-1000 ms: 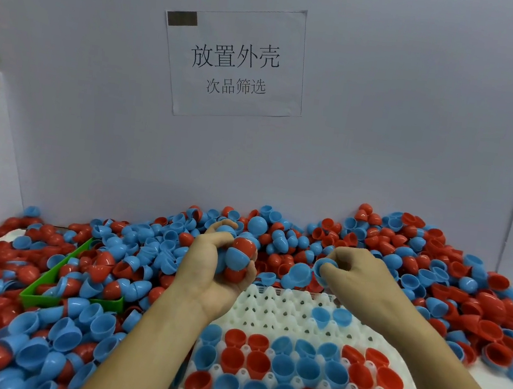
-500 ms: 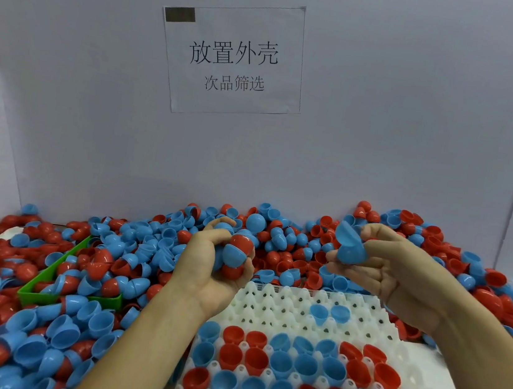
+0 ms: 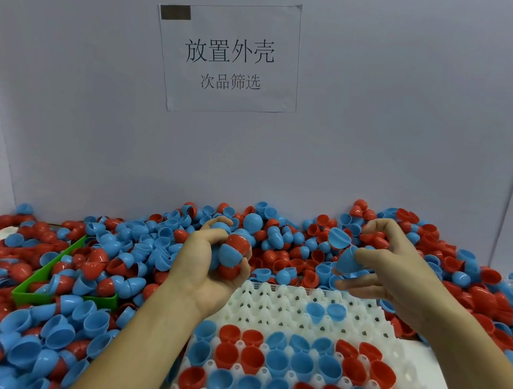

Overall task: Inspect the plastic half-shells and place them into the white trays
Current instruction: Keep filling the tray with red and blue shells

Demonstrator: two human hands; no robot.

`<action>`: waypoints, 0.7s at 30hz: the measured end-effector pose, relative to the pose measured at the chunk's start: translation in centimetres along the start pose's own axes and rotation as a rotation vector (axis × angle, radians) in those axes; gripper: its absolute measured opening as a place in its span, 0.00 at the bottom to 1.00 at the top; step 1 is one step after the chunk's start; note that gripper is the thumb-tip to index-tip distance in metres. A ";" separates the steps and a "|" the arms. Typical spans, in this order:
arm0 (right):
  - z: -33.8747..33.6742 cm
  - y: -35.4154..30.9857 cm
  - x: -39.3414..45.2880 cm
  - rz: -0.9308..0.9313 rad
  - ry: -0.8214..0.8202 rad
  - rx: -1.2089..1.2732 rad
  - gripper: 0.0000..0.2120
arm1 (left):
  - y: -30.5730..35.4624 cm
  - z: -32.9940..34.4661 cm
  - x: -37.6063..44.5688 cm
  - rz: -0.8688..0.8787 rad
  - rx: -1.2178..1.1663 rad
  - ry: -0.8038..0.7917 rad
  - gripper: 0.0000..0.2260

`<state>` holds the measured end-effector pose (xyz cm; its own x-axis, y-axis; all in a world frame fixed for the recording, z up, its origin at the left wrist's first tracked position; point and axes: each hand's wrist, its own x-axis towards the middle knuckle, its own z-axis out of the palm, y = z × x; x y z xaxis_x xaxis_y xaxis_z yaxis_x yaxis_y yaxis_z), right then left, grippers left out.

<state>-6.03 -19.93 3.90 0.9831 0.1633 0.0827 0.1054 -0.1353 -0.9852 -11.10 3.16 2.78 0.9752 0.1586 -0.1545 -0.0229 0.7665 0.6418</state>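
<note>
Left hand [image 3: 207, 263] curled round a clutch of glossy red and blue shells [image 3: 234, 252], held above the tray's far-left corner. Right hand [image 3: 392, 267] pinches one smooth blue shell [image 3: 348, 259] in thumb and fingers, above the far edge. White moulded tray [image 3: 270, 304], bumpy cone pockets, near rows filled with cup-shaped shells, open side up. Loose pile [image 3: 131, 243] of domed shells all around; green bin [image 3: 39, 296] left.

A white table [image 3: 417, 352] carries a deep heap of red and blue half-shells [image 3: 131, 243], a green bin [image 3: 39, 294] sunk among them, and a white tray [image 3: 271, 297] up front.
</note>
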 end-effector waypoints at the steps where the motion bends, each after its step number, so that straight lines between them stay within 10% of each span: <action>1: 0.0 0.0 0.0 -0.002 -0.014 0.024 0.14 | 0.0 0.0 0.0 -0.002 -0.001 0.001 0.10; 11: -0.7 -0.2 -0.4 -0.078 -0.185 0.146 0.28 | 0.1 -0.1 0.0 0.003 -0.003 0.010 0.11; 21: -0.4 -0.4 -0.7 -0.159 -0.172 0.110 0.15 | 0.1 -0.2 0.1 -0.004 -0.014 0.015 0.13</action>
<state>-6.69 -20.37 4.31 0.9146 0.3391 0.2204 0.2304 0.0110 -0.9730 -11.04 3.39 2.64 0.9719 0.1646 -0.1681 -0.0222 0.7755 0.6309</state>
